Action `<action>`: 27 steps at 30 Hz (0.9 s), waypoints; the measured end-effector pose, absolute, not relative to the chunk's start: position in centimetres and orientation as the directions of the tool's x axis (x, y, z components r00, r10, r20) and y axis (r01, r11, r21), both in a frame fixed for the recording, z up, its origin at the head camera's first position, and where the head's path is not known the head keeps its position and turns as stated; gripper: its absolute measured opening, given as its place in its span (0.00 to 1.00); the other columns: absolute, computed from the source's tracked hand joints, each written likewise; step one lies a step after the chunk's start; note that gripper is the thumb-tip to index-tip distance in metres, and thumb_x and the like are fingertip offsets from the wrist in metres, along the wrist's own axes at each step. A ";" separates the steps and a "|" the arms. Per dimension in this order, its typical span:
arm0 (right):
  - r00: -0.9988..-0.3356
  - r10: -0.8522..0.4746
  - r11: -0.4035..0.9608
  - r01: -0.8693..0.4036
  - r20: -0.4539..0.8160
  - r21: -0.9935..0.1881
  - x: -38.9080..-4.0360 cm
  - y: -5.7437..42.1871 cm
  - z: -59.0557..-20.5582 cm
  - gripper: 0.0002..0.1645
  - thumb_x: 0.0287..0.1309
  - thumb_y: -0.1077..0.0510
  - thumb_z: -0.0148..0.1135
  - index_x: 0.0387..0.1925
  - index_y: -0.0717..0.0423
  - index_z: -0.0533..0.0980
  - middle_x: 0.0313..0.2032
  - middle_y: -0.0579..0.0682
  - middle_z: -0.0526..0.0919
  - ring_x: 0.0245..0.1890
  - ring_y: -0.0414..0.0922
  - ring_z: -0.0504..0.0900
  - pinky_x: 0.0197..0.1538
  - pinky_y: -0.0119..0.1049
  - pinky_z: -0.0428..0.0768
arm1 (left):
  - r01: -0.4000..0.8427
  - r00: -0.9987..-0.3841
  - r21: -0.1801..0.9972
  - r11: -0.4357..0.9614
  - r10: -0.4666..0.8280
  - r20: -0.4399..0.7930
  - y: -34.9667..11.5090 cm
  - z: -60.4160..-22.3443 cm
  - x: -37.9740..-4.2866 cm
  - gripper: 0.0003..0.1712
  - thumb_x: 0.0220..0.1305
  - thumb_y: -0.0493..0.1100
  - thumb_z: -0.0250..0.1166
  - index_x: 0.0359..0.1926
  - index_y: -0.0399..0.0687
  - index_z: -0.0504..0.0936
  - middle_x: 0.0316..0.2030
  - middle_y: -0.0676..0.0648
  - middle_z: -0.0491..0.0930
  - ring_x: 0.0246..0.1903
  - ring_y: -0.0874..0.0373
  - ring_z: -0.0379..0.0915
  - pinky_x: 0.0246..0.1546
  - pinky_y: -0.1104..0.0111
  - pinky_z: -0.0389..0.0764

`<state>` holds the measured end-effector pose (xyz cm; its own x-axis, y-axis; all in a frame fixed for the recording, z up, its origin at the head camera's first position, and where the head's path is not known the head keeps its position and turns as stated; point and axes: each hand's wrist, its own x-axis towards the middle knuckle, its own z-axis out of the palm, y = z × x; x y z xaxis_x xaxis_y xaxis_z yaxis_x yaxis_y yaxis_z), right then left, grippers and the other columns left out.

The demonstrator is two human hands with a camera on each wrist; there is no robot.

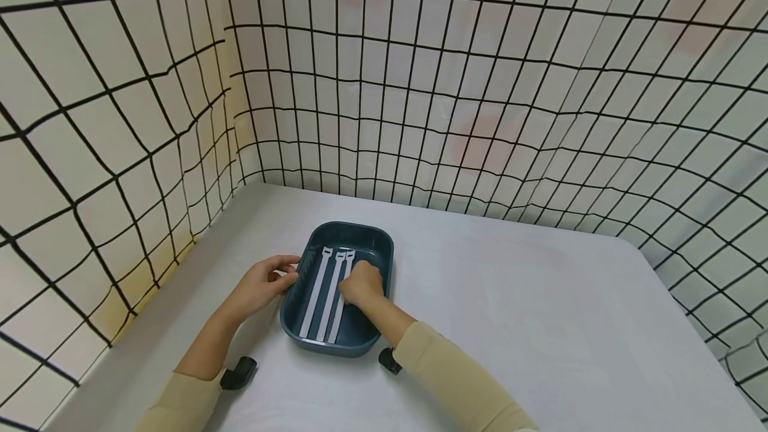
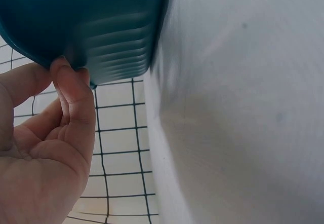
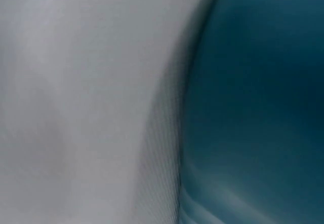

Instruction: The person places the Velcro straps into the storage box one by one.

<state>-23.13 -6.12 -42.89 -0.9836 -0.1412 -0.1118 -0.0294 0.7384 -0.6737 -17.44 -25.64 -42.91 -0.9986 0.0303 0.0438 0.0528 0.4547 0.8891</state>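
Note:
In the head view a dark blue-green tray (image 1: 337, 349) with rounded corners stands on the white table. Three pale hook-and-loop cable ties (image 1: 317, 292) lie lengthwise inside it, side by side, with their slotted heads toward the far end. At the tray's left side my left hand (image 1: 264, 283) pinches the rim between thumb and fingers, as the left wrist view shows. My right hand (image 1: 363, 283) reaches down into the tray with bent fingers, over the rightmost tie and partly covering it. Its fingertips are hidden, so I cannot tell whether they hold that tie.
White table surface (image 1: 510, 305) extends right of the tray. A black wire grid (image 1: 384, 99) in front of white sheeting encloses the left, back and right. Black wrist devices (image 1: 239, 373) sit at both beige sleeves (image 1: 459, 379). Only tray wall and table show in the right wrist view.

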 end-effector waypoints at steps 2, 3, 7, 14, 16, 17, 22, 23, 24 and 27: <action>-0.983 -0.142 0.739 -0.029 -0.114 -0.673 -23.2 -6.1 -43.0 0.14 0.48 0.69 0.63 0.12 0.60 0.73 0.07 0.47 0.72 0.08 0.40 0.75 0.15 0.28 0.73 | 0.051 -0.999 0.889 0.454 0.029 0.043 -25.7 -42.9 -17.4 0.25 0.70 0.40 0.61 0.62 0.31 0.71 0.43 0.40 0.74 0.34 0.54 0.73 0.36 0.70 0.79; -0.983 -0.143 0.740 -0.030 -0.114 -0.672 -23.2 -6.1 -43.0 0.14 0.48 0.69 0.63 0.12 0.60 0.73 0.07 0.47 0.72 0.08 0.40 0.75 0.15 0.28 0.73 | 0.050 -0.999 0.890 0.453 0.028 0.041 -25.7 -42.9 -17.4 0.25 0.70 0.40 0.61 0.62 0.31 0.71 0.43 0.40 0.74 0.34 0.54 0.73 0.36 0.70 0.79; -0.984 -0.144 0.741 -0.036 -0.106 -0.671 -23.1 -6.1 -42.9 0.14 0.47 0.69 0.64 0.12 0.61 0.73 0.07 0.48 0.72 0.08 0.41 0.75 0.14 0.29 0.73 | 0.048 -0.999 0.891 0.452 0.026 0.040 -25.6 -42.9 -17.4 0.24 0.70 0.40 0.60 0.62 0.31 0.71 0.43 0.40 0.74 0.33 0.54 0.73 0.35 0.70 0.79; -0.985 -0.136 0.750 -0.034 -0.104 -0.660 -22.9 -6.2 -42.8 0.13 0.47 0.68 0.64 0.13 0.62 0.73 0.08 0.48 0.73 0.08 0.41 0.75 0.14 0.29 0.72 | 0.034 -0.999 0.895 0.445 0.020 0.028 -25.6 -42.9 -17.5 0.25 0.70 0.41 0.61 0.63 0.32 0.71 0.44 0.40 0.74 0.33 0.54 0.73 0.35 0.70 0.79; -0.986 -0.135 0.749 -0.033 -0.103 -0.662 -23.0 -6.2 -42.8 0.13 0.48 0.68 0.64 0.13 0.62 0.74 0.08 0.48 0.73 0.08 0.41 0.75 0.14 0.29 0.73 | 0.031 -1.000 0.896 0.443 0.018 0.026 -25.6 -42.9 -17.5 0.25 0.70 0.41 0.61 0.63 0.32 0.71 0.44 0.40 0.74 0.34 0.54 0.73 0.35 0.70 0.79; -0.986 -0.136 0.746 -0.035 -0.100 -0.665 -23.0 -6.2 -42.9 0.12 0.48 0.68 0.64 0.14 0.63 0.74 0.08 0.48 0.73 0.08 0.40 0.75 0.15 0.29 0.73 | 0.031 -1.000 0.896 0.442 0.018 0.026 -25.6 -42.9 -17.5 0.25 0.70 0.41 0.61 0.63 0.32 0.71 0.44 0.40 0.74 0.34 0.54 0.73 0.35 0.70 0.79; -0.987 -0.150 0.727 -0.071 -0.057 -0.683 -23.1 -6.1 -43.1 0.06 0.49 0.68 0.64 0.22 0.68 0.76 0.11 0.50 0.75 0.10 0.41 0.76 0.15 0.29 0.73 | 0.035 -0.999 0.898 0.439 0.022 0.029 -25.6 -42.9 -17.4 0.25 0.69 0.40 0.61 0.62 0.31 0.71 0.43 0.40 0.74 0.33 0.54 0.73 0.35 0.70 0.79; -0.986 -0.157 0.726 -0.082 -0.048 -0.683 -23.1 -6.0 -43.1 0.06 0.49 0.68 0.64 0.23 0.69 0.76 0.12 0.53 0.75 0.10 0.42 0.76 0.15 0.29 0.72 | 0.036 -0.999 0.898 0.439 0.022 0.030 -25.5 -42.9 -17.4 0.25 0.69 0.40 0.61 0.62 0.31 0.71 0.43 0.40 0.74 0.33 0.54 0.73 0.35 0.71 0.79; -0.986 -0.162 0.724 -0.095 -0.035 -0.683 -23.1 -6.0 -43.0 0.06 0.49 0.68 0.65 0.24 0.69 0.76 0.14 0.55 0.76 0.11 0.43 0.76 0.15 0.29 0.70 | 0.036 -0.999 0.899 0.437 0.023 0.029 -25.5 -42.9 -17.4 0.25 0.69 0.40 0.61 0.62 0.31 0.71 0.43 0.40 0.74 0.33 0.54 0.73 0.35 0.71 0.79; -0.986 -0.166 0.722 -0.119 -0.004 -0.682 -23.0 -6.0 -43.0 0.10 0.50 0.64 0.67 0.31 0.69 0.77 0.26 0.58 0.82 0.19 0.44 0.77 0.19 0.31 0.73 | 0.031 -0.999 0.900 0.435 0.020 0.025 -25.5 -42.9 -17.4 0.25 0.69 0.40 0.61 0.62 0.31 0.71 0.43 0.40 0.74 0.33 0.53 0.73 0.35 0.71 0.79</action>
